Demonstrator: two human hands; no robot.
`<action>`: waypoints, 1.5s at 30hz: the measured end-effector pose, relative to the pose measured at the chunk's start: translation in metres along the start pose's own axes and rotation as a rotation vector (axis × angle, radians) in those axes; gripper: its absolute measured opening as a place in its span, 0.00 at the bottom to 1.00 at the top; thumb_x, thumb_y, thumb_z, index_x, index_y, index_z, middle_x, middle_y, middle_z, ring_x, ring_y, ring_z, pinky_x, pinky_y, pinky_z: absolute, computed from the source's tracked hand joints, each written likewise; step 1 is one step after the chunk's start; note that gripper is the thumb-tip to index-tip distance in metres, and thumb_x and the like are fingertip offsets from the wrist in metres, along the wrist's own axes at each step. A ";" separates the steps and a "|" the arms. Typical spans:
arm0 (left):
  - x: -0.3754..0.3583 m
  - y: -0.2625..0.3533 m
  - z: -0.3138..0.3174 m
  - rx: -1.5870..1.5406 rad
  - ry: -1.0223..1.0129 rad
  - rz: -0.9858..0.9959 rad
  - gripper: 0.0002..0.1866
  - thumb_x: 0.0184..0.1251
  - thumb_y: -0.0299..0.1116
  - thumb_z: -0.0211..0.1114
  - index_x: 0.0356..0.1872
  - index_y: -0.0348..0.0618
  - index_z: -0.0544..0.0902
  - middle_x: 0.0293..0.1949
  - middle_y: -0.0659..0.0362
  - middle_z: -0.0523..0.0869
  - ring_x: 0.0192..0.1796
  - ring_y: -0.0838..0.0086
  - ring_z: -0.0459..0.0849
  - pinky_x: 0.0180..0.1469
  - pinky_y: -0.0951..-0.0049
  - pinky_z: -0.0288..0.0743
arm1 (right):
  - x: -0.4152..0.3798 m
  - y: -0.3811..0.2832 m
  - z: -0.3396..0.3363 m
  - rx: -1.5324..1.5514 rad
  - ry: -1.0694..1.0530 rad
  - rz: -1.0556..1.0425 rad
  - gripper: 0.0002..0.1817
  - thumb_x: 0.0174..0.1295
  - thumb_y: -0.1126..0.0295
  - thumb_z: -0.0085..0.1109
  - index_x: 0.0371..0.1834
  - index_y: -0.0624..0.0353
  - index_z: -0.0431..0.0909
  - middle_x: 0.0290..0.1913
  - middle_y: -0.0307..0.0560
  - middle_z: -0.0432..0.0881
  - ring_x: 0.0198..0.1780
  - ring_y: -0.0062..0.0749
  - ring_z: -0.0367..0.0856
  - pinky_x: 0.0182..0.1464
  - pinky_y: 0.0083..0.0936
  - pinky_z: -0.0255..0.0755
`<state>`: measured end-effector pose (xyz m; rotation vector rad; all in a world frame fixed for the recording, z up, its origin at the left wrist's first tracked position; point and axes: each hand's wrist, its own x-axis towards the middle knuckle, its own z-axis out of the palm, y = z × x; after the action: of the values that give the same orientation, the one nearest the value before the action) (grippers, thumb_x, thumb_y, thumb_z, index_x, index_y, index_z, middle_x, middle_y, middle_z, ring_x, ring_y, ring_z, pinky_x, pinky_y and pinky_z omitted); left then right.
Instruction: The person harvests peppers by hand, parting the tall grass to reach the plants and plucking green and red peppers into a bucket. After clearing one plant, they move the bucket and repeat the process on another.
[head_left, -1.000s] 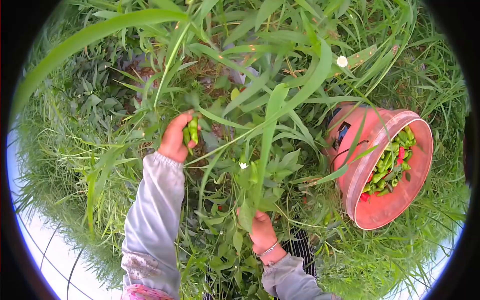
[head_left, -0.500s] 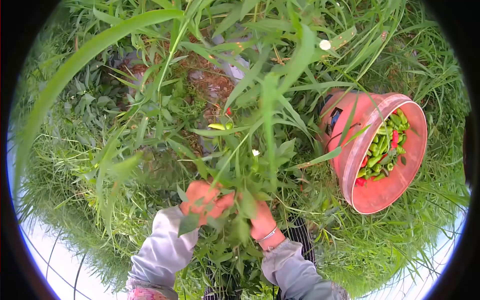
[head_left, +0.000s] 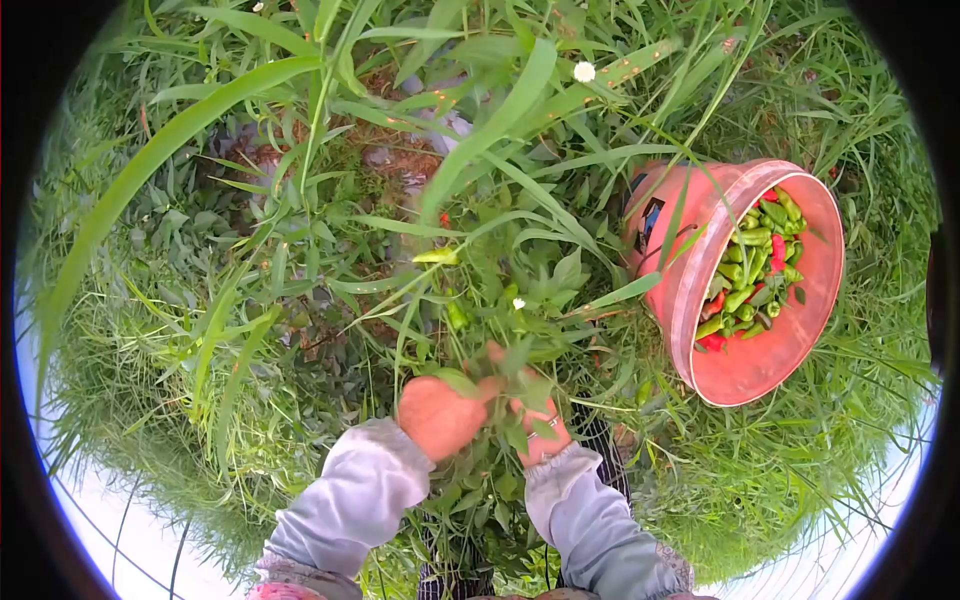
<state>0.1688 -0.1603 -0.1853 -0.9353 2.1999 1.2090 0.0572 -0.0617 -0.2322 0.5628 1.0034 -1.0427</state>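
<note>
My left hand (head_left: 440,412) is among the leaves of a pepper plant (head_left: 480,490). Its fingers curl inward toward the stems, and leaves hide what they grip. Close beside it, my right hand (head_left: 543,430), with a bracelet at the wrist, reaches into the same foliage; leaves cover most of its fingers. A green pepper (head_left: 457,316) hangs just above the hands. Farther up is a pale yellow-green pepper (head_left: 436,257), with a small red pepper (head_left: 445,219) above it.
A pink-red bucket (head_left: 690,290) lies tipped on its side to the right, holding green and red peppers (head_left: 740,270). Long grass blades (head_left: 150,180) arch across the view. A white flower (head_left: 584,72) stands near the top. Dark striped trousers (head_left: 600,450) show below.
My left hand has moved right, closer to my right hand, and turned its back more toward view. The bucket and plants sit slightly higher and farther left in view.
</note>
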 end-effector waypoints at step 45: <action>0.040 -0.071 -0.082 -0.762 0.051 -0.416 0.18 0.49 0.34 0.68 0.40 0.37 0.78 0.37 0.58 0.81 0.39 0.67 0.80 0.47 0.73 0.72 | 0.034 0.012 -0.015 -0.330 0.146 -0.156 0.17 0.57 0.81 0.56 0.51 0.58 0.75 0.50 0.43 0.78 0.54 0.30 0.74 0.58 0.25 0.65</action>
<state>0.1899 -0.2714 -0.2092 -1.6222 1.4350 1.8342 0.0668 -0.0597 -0.2702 0.2950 1.3344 -0.9554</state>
